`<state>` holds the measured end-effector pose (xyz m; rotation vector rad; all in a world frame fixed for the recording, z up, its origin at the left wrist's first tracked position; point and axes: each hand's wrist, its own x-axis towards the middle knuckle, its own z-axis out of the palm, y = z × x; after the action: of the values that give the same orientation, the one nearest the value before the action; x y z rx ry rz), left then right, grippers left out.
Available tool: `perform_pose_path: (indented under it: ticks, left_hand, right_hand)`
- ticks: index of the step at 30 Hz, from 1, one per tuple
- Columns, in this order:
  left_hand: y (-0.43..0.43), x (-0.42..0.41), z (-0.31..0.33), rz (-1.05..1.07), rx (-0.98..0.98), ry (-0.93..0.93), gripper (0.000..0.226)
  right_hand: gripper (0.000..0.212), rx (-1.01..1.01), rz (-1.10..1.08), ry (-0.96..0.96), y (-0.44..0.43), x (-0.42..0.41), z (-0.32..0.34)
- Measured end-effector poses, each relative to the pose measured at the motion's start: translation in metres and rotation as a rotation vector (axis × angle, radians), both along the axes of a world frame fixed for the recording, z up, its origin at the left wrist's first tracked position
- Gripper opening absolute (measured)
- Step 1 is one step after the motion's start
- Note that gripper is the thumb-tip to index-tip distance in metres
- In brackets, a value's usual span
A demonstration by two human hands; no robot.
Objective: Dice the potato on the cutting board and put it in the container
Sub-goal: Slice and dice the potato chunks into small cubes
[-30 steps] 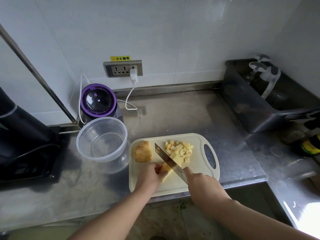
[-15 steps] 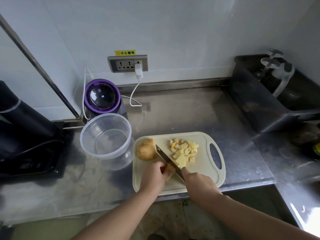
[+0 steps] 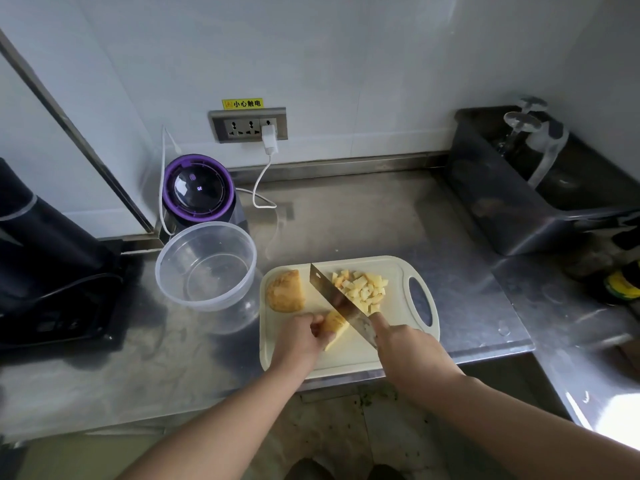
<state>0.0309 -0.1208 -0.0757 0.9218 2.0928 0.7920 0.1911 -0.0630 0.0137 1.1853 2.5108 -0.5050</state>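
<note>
A cream cutting board (image 3: pixel 394 268) lies near the counter's front edge. On its left rests an uncut potato half (image 3: pixel 284 292), skin up. A pile of diced potato (image 3: pixel 362 288) sits toward the board's handle end. My left hand (image 3: pixel 300 337) pins down a yellow potato piece (image 3: pixel 334 323) at the board's middle. My right hand (image 3: pixel 401 344) grips the knife (image 3: pixel 337 301), its blade slanting up and left across that piece, between it and the dice. A clear round container (image 3: pixel 206 266) stands just left of the board with nothing in it.
A purple-rimmed appliance (image 3: pixel 198 188) stands behind the container, its white cable running to the wall socket (image 3: pixel 248 125). A black appliance (image 3: pixel 45 258) fills the far left. A dark bin (image 3: pixel 540 188) holding clear items sits at the right, with bottles (image 3: pixel 620 282) nearby.
The knife blade has lifted and shifted along the potato piece between strokes. My left hand has stayed on the piece, and the pile of dice has stayed put.
</note>
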Motion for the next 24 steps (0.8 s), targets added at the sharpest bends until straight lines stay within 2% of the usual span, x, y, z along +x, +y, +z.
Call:
perform_pose_path:
  ticks: [7,18,24]
  left_hand:
    - [0.001,0.001,-0.001,0.016,-0.021,0.022,0.026]
    - [-0.002,0.002,-0.001,-0.012,0.011,0.077,0.028]
    - [-0.003,0.004,0.001,-0.009,0.041,0.094,0.022]
  right_hand:
    - [0.052,-0.029,0.016,-0.023,-0.009,0.000,-0.003]
    - [0.060,-0.044,0.034,-0.042,-0.011,-0.002,-0.005]
    - [0.058,-0.100,0.043,-0.058,-0.006,-0.005,-0.015]
